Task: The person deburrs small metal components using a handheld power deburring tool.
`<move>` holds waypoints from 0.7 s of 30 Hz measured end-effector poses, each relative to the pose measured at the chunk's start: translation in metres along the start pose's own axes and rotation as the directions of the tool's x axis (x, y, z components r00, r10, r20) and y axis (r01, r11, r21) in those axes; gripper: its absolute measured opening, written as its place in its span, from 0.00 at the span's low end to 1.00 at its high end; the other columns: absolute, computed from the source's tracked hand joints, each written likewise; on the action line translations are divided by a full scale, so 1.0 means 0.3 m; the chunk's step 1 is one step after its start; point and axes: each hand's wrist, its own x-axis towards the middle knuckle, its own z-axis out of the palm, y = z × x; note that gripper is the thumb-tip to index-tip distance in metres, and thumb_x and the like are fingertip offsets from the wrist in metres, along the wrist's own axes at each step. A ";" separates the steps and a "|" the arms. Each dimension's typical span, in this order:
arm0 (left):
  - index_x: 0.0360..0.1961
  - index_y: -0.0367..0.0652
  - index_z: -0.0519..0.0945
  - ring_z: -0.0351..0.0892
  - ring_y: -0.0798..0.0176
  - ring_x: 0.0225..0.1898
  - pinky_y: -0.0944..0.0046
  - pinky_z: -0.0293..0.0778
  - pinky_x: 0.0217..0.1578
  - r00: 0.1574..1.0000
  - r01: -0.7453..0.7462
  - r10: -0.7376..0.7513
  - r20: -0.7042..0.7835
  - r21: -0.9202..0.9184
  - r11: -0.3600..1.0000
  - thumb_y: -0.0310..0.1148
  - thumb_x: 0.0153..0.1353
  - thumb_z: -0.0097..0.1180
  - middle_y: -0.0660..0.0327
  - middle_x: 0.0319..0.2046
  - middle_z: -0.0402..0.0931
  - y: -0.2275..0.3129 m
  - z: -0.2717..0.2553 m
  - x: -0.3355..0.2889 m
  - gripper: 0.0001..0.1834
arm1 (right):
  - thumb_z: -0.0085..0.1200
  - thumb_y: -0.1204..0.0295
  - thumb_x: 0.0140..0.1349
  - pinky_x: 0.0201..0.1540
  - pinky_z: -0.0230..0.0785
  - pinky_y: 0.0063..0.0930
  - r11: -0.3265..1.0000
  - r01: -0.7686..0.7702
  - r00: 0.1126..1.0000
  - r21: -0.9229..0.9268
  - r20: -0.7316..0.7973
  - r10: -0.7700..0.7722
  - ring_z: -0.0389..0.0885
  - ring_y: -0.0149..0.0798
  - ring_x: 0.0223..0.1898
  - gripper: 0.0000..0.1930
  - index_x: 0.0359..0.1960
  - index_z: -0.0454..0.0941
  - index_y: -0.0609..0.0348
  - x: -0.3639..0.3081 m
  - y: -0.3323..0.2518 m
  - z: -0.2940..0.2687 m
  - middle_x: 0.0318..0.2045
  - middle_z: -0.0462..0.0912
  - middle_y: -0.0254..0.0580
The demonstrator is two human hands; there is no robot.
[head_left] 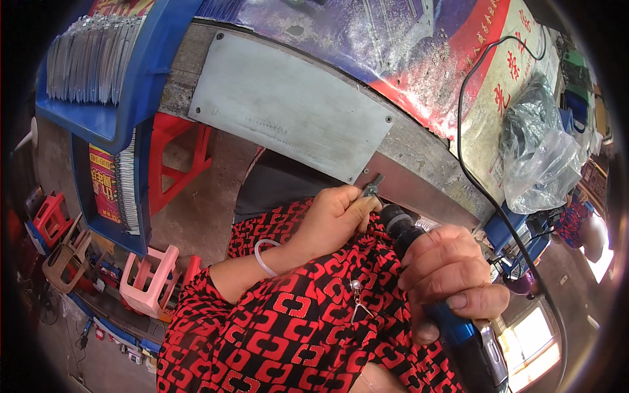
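Note:
My left hand (337,219) pinches a small dark metal piece (373,187) between thumb and fingers, just below the edge of a grey metal plate (288,111). My right hand (452,268) grips a blue and black handheld rotary tool (458,327), whose black nose (396,219) points up at the small piece. The tool's tip sits right beside the piece; contact is hidden by my fingers. A clear bangle (262,257) circles my left wrist. Both forearms lie over my lap in red and black patterned cloth.
A black cable (468,164) runs across the worktable (419,72) toward the tool. A crumpled clear plastic bag (540,154) lies at the right. A blue rack with rows of metal strips (88,59) stands at the left, above red and pink plastic stools (151,278).

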 end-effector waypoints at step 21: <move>0.32 0.35 0.72 0.64 0.80 0.25 0.74 0.64 0.24 0.956 -0.230 0.138 0.260 0.368 0.901 0.29 0.62 0.52 0.67 0.23 0.71 0.186 0.069 -0.058 0.07 | 0.63 0.64 0.40 0.19 0.64 0.17 0.488 -0.717 0.521 0.497 -0.083 0.850 0.72 0.30 0.16 0.27 0.40 0.66 0.68 -0.118 0.015 -0.103 0.20 0.75 0.45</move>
